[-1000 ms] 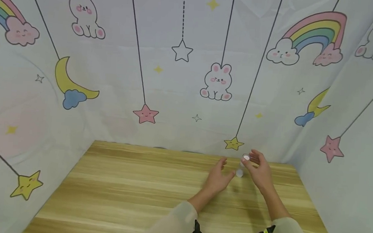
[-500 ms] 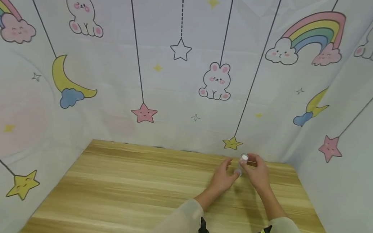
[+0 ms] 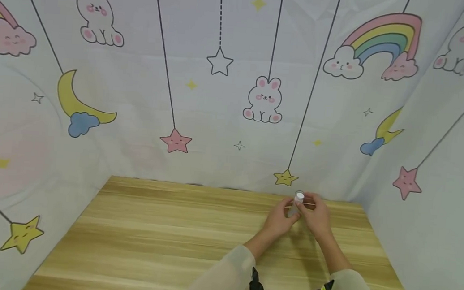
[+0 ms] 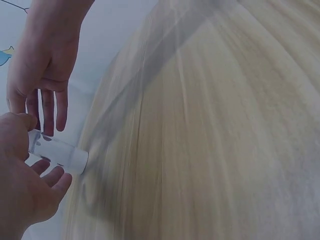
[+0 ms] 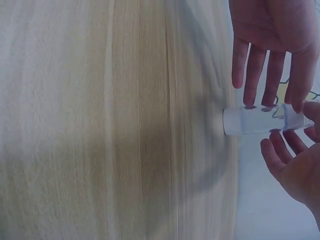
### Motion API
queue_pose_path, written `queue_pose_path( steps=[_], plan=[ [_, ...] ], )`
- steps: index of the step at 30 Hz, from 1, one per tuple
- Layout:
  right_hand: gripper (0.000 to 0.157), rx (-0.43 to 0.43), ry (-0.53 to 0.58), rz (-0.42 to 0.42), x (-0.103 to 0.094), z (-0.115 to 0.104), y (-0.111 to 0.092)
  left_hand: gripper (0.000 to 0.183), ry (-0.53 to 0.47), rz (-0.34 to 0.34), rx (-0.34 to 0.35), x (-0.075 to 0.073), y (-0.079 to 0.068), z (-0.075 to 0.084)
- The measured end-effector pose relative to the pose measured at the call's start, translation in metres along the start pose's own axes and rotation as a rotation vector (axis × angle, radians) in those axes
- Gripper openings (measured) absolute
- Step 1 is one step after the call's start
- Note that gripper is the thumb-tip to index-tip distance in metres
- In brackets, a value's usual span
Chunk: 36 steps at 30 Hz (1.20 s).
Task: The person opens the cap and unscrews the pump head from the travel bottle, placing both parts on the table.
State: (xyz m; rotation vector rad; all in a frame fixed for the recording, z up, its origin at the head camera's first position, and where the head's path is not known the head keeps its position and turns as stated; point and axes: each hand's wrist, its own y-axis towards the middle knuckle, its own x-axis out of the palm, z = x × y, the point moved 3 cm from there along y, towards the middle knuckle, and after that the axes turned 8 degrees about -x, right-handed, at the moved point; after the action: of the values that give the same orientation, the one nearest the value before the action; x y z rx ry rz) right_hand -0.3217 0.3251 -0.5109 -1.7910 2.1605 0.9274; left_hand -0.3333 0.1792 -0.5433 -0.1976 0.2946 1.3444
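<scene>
Both hands have closed in since a second ago; left hand [image 3: 278, 221] and right hand [image 3: 316, 217] pinch a small clear bottle [image 3: 295, 204] above the tabletop's [image 3: 160, 239] far edge; likely light, smooth, slippery; best gripped round its middle.

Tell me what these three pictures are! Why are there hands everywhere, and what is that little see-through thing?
All three pictures show the same moment, taken by three small cameras that a person wears. One sits on the head and looks down at a wooden table with a cartoon curtain of bunnies and rainbows behind it. The other two sit on the wrists, so each shows the hands from very close, and the table looks tipped sideways.

The left hand and the right hand meet at the far side of the table. Between them is a small clear bottle with a white cap. The fingers of both hands touch it; the wrist pictures do not show plainly which hand grips it.
</scene>
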Motion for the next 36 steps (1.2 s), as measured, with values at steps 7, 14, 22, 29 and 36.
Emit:
queue_pose_path(
  steps=[7, 14, 22, 29, 36],
  plan=[
    [0.046, -0.005, -0.011, -0.011, 0.003, 0.0, -0.001, 0.053, -0.006, 0.009, 0.037, -0.001, -0.002, 0.0],
    [0.043, -0.011, -0.023, 0.014, 0.006, -0.006, -0.001, 0.054, 0.021, 0.038, 0.038, -0.005, -0.006, 0.002],
    [0.042, -0.01, -0.023, 0.044, 0.011, -0.015, -0.003, 0.053, 0.038, 0.034, 0.036, -0.018, -0.011, 0.008],
    [0.041, -0.048, -0.008, 0.05, 0.017, -0.025, -0.004, 0.052, 0.13, 0.047, 0.068, -0.038, -0.015, 0.012],
    [0.042, -0.06, 0.042, 0.054, 0.025, -0.038, -0.004, 0.052, 0.173, 0.085, 0.11, -0.053, -0.02, 0.017]
  ],
)
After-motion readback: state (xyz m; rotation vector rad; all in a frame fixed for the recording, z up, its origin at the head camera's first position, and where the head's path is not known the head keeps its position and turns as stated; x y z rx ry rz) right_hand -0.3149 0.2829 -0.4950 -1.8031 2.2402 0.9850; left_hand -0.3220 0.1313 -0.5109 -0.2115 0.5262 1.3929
